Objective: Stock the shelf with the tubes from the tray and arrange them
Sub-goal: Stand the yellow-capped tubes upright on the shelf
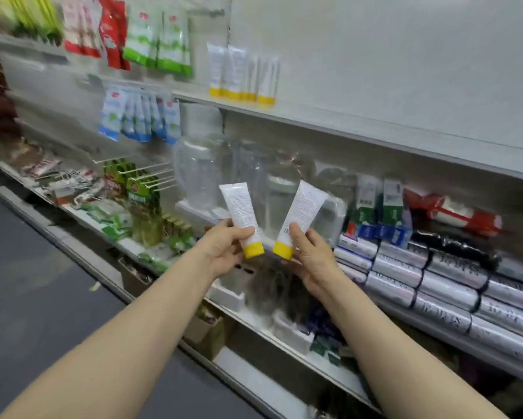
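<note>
Tubes point(239, 207) look light and squashy: my left grip point(225, 249) pinches one, right grip point(311, 258) another, near the stiffer yellow caps point(253, 250).

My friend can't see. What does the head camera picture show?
The left hand grips one white tube and the right hand grips a second tube, yellow caps down, before store shelves. Matching tubes stand in a row on the upper shelf.

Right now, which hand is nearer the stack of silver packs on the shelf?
Right. The right hand, gripping a yellow-capped tube, is left of the silver packs; the left hand, gripping the other tube, is further left, beyond the right hand.
</note>
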The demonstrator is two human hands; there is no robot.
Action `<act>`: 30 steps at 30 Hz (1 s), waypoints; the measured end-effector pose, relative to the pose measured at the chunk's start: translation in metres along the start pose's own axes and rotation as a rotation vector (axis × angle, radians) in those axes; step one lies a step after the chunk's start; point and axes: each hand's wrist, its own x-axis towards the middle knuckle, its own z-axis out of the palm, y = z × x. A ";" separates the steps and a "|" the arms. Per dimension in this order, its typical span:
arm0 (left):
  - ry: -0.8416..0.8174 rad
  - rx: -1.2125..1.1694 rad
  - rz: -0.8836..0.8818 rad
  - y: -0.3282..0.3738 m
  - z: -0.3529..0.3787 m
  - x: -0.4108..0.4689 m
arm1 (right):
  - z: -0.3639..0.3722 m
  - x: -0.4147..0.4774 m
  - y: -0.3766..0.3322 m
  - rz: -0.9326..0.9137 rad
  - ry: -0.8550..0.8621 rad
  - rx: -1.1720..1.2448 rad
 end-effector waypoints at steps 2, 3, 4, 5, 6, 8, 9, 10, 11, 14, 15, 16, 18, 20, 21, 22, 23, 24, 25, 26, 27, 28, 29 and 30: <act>-0.005 -0.023 0.080 0.035 -0.006 0.023 | 0.030 0.030 -0.019 -0.041 -0.028 0.000; -0.006 -0.019 0.113 0.054 -0.008 0.036 | 0.044 0.047 -0.029 -0.071 -0.047 0.001; -0.005 -0.004 0.145 0.073 -0.010 0.049 | 0.059 0.063 -0.038 -0.107 -0.066 0.004; -0.001 0.015 0.179 0.093 -0.011 0.063 | 0.073 0.080 -0.048 -0.146 -0.083 0.001; 0.001 0.030 0.214 0.114 -0.012 0.077 | 0.086 0.097 -0.059 -0.184 -0.098 -0.001; 0.000 0.041 0.279 0.156 -0.010 0.104 | 0.111 0.131 -0.084 -0.246 -0.115 -0.007; 0.000 0.042 0.305 0.177 -0.008 0.117 | 0.122 0.148 -0.097 -0.272 -0.119 -0.006; 0.000 0.047 0.328 0.198 -0.007 0.130 | 0.132 0.164 -0.110 -0.295 -0.123 -0.004; -0.004 0.065 0.352 0.220 -0.004 0.143 | 0.141 0.180 -0.123 -0.313 -0.123 -0.002; -0.007 0.147 0.426 0.278 -0.002 0.185 | 0.161 0.230 -0.161 -0.372 -0.092 0.011; -0.006 0.169 0.436 0.294 -0.001 0.198 | 0.165 0.245 -0.172 -0.392 -0.079 0.001; -0.004 0.194 0.442 0.307 -0.002 0.210 | 0.167 0.259 -0.182 -0.408 -0.066 -0.020; 0.013 0.259 0.466 0.327 -0.005 0.234 | 0.170 0.286 -0.196 -0.429 -0.035 -0.072; 0.040 0.306 0.501 0.342 -0.011 0.258 | 0.173 0.311 -0.205 -0.429 0.009 -0.117; 0.055 0.329 0.521 0.348 -0.015 0.271 | 0.175 0.324 -0.207 -0.425 0.039 -0.139; 0.073 0.362 0.547 0.353 -0.020 0.284 | 0.178 0.336 -0.208 -0.419 0.071 -0.157; 0.090 0.414 0.579 0.358 -0.026 0.298 | 0.180 0.347 -0.208 -0.413 0.107 -0.167; 0.107 0.470 0.609 0.362 -0.032 0.311 | 0.183 0.358 -0.206 -0.405 0.146 -0.174; 0.112 0.517 0.635 0.366 -0.038 0.323 | 0.185 0.368 -0.204 -0.395 0.193 -0.176; 0.104 0.554 0.650 0.370 -0.043 0.334 | 0.187 0.379 -0.202 -0.382 0.243 -0.178; 0.087 0.590 0.654 0.374 -0.049 0.345 | 0.189 0.389 -0.200 -0.365 0.293 -0.181; 0.070 0.626 0.653 0.377 -0.054 0.355 | 0.190 0.398 -0.198 -0.346 0.343 -0.195; 0.050 0.662 0.649 0.381 -0.059 0.363 | 0.192 0.407 -0.196 -0.332 0.391 -0.224; 0.029 0.693 0.646 0.385 -0.064 0.370 | 0.193 0.415 -0.196 -0.320 0.440 -0.272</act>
